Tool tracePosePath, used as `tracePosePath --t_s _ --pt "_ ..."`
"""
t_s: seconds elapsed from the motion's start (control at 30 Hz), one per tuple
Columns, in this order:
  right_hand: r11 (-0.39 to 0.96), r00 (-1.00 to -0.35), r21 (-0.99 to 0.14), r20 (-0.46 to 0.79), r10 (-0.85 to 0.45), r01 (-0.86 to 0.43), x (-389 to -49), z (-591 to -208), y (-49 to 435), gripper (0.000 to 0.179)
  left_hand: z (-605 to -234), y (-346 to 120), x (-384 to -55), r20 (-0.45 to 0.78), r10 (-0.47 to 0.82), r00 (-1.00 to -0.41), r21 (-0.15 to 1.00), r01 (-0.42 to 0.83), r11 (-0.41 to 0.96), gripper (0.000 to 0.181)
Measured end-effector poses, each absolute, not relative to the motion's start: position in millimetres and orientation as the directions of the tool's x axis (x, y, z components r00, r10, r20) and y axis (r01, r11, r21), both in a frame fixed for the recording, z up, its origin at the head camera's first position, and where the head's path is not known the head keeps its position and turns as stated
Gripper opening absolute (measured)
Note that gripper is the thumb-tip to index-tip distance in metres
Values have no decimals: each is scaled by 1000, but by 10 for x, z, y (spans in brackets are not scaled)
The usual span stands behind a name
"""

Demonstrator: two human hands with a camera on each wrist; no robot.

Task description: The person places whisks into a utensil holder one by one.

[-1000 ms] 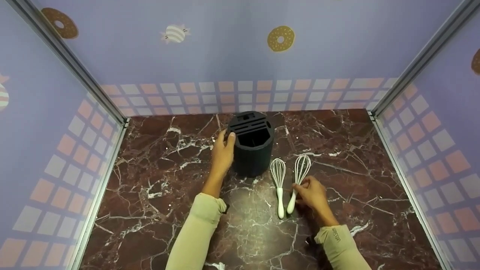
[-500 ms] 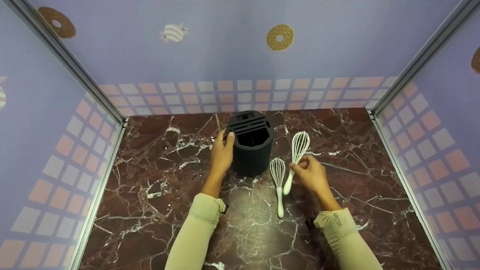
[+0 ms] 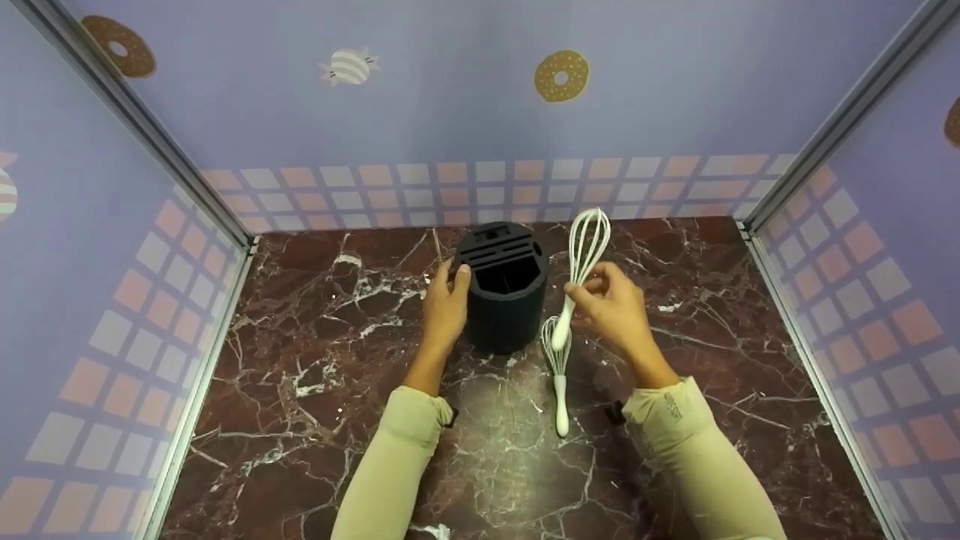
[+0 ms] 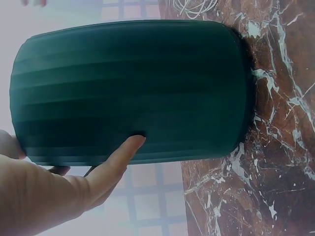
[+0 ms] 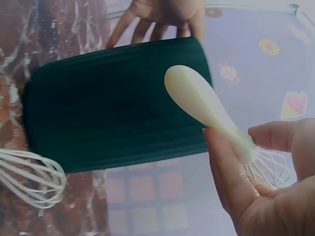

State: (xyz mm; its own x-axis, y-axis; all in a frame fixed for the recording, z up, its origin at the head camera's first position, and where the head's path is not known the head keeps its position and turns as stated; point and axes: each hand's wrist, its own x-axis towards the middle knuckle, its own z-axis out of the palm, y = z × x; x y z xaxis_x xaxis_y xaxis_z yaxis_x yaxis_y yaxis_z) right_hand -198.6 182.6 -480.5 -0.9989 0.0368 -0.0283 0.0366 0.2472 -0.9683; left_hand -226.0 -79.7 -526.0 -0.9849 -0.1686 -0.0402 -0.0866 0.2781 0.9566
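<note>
A dark green cylindrical utensil holder stands upright, its black top divided into slots and one larger opening. My left hand rests against its left side, fingers fairly straight on the wall and thumb near the rim. Beside the holder on the right, my right hand pinches a whisk where the white handle meets the wires. That whisk is raised, wire end up and handle end down; in the right wrist view its handle overlaps the holder. A second white whisk lies on the table, wires toward the back.
The brown marbled tabletop is bounded by a lavender back wall and side walls with pastel squares. Metal rails run along the table's sides.
My right hand has lifted the right-hand whisk and carried it back and slightly left, toward the holder's side. My left hand, the holder and the other whisk have stayed in place.
</note>
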Motion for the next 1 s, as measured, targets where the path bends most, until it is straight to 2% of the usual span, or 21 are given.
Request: tracePosePath --t_s 0.5,0.67,0.8,1.0 --pt "205 -987 -967 156 21 -149 -2227 -4359 1526 39 -5250 -794 -2246 -20 -166 -986 953 -69 294 61" --pt "213 -978 -957 207 18 -198 -2330 -4343 1385 41 -5248 -795 -2233 -8 -169 -986 954 -58 293 60" --pt "167 -973 -959 232 2 -228 -2416 -4365 1259 43 -5249 -791 -2241 4 -171 -985 952 -48 302 58" --pt "168 -958 -944 284 -30 -285 -2513 -4433 1090 38 -5236 -782 -2232 -8 -175 -985 950 -62 306 58"
